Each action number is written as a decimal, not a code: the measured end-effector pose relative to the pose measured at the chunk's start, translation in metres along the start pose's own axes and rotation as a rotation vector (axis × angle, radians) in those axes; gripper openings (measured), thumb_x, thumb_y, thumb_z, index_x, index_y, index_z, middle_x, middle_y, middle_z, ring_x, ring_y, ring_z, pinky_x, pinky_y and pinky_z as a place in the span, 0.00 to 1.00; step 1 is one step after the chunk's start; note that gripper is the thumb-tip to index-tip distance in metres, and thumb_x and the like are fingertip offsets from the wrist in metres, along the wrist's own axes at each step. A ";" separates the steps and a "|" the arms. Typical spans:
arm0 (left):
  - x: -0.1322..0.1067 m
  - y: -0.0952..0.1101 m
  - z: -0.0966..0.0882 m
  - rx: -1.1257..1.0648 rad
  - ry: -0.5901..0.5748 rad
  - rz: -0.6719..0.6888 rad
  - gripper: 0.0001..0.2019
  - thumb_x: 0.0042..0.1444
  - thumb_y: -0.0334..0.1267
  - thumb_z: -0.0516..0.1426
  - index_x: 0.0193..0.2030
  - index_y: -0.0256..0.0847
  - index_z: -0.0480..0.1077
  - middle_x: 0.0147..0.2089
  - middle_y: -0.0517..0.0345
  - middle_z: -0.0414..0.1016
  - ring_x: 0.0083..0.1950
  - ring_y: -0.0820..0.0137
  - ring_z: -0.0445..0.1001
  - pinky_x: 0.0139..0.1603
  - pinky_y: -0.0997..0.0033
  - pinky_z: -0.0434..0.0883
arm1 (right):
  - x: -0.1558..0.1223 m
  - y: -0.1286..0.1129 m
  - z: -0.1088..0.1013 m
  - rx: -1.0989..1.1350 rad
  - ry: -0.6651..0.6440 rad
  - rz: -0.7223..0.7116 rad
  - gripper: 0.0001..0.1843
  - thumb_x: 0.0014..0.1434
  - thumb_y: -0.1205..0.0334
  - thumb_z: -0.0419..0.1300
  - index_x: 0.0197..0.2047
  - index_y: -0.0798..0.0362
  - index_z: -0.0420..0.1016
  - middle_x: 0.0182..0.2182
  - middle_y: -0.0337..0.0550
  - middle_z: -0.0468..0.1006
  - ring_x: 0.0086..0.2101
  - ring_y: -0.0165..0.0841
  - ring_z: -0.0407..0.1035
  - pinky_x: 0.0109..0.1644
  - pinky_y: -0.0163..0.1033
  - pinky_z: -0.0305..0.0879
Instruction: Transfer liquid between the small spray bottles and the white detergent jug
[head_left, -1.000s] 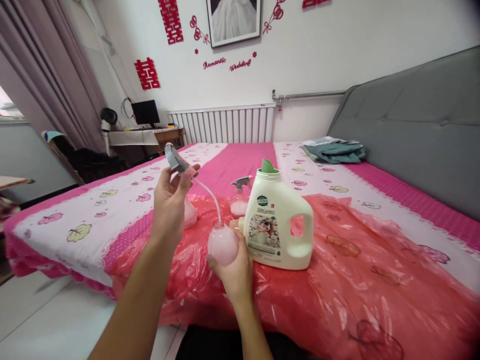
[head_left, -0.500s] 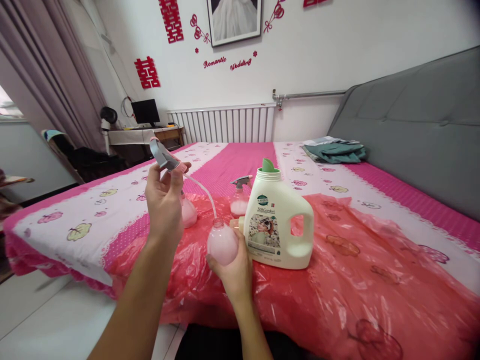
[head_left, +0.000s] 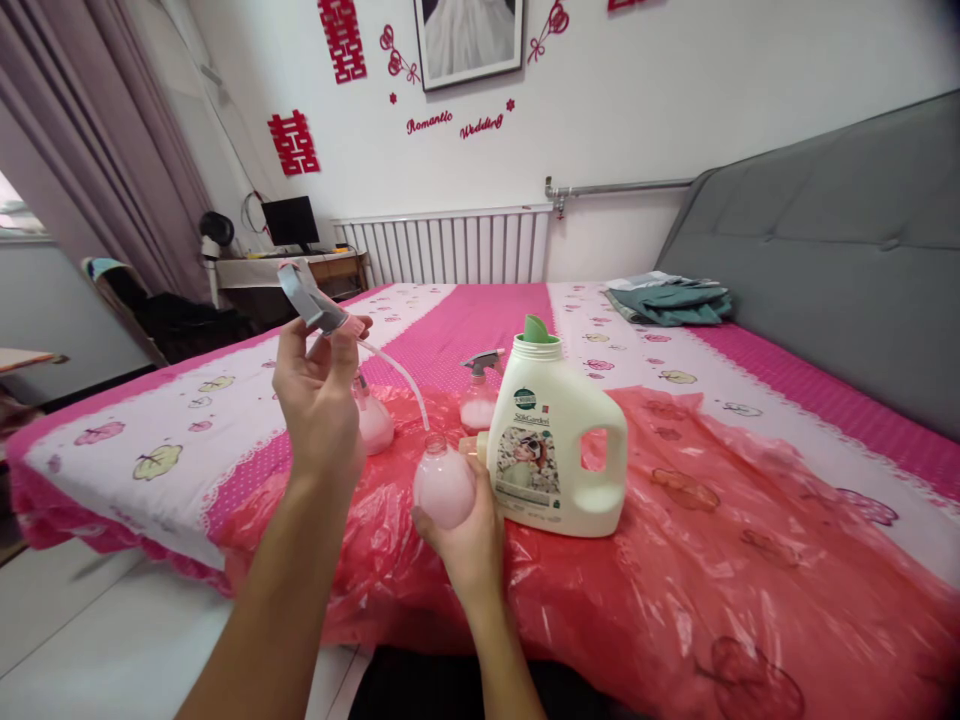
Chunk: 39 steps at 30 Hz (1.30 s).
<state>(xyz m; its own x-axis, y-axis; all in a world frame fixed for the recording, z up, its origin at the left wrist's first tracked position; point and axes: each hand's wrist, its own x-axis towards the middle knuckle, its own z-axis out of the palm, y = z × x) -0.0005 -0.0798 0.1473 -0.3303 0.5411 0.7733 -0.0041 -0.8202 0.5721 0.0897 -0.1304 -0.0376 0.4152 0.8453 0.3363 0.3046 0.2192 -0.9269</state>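
Pinched in my left hand is a grey and pink trigger spray head, raised above the bed. Its clear, curved dip tube slants down to the right, with its tip just above an open bottle neck. My right hand wraps around that round spray bottle, which looks upright and holds pale pink liquid. Close to its right stands a big cream detergent jug, uncapped, with a green spout at its mouth. A beige cap shows between the bottle and the jug.
Red plastic sheeting covers the near part of the pink and white bed. Two more spray bottles stand behind: one beside the jug, another partly hidden by my left hand. Folded clothes lie by the grey headboard.
My left hand has moved up and left with the spray head. The tube's tip has come out of the bottle neck. My right hand and the bottle have stayed in place.
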 end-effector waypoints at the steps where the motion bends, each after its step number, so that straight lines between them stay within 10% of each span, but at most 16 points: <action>1: 0.000 0.000 0.000 -0.001 0.002 0.000 0.09 0.65 0.42 0.68 0.47 0.44 0.74 0.45 0.59 0.80 0.53 0.65 0.77 0.64 0.59 0.67 | 0.000 0.000 0.000 0.001 0.002 -0.002 0.45 0.44 0.54 0.76 0.64 0.48 0.69 0.61 0.52 0.78 0.59 0.50 0.74 0.62 0.53 0.71; 39: -0.007 -0.014 0.002 0.029 0.042 -0.064 0.15 0.58 0.45 0.71 0.44 0.46 0.72 0.44 0.57 0.82 0.51 0.63 0.79 0.61 0.59 0.69 | 0.000 0.001 0.001 0.008 0.009 -0.031 0.47 0.43 0.55 0.77 0.65 0.49 0.67 0.62 0.53 0.77 0.61 0.50 0.72 0.67 0.53 0.67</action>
<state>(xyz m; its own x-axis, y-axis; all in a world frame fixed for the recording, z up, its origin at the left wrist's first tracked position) 0.0039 -0.0720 0.1346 -0.3700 0.5838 0.7227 0.0000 -0.7779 0.6284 0.0887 -0.1293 -0.0385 0.4131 0.8338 0.3661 0.3109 0.2488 -0.9173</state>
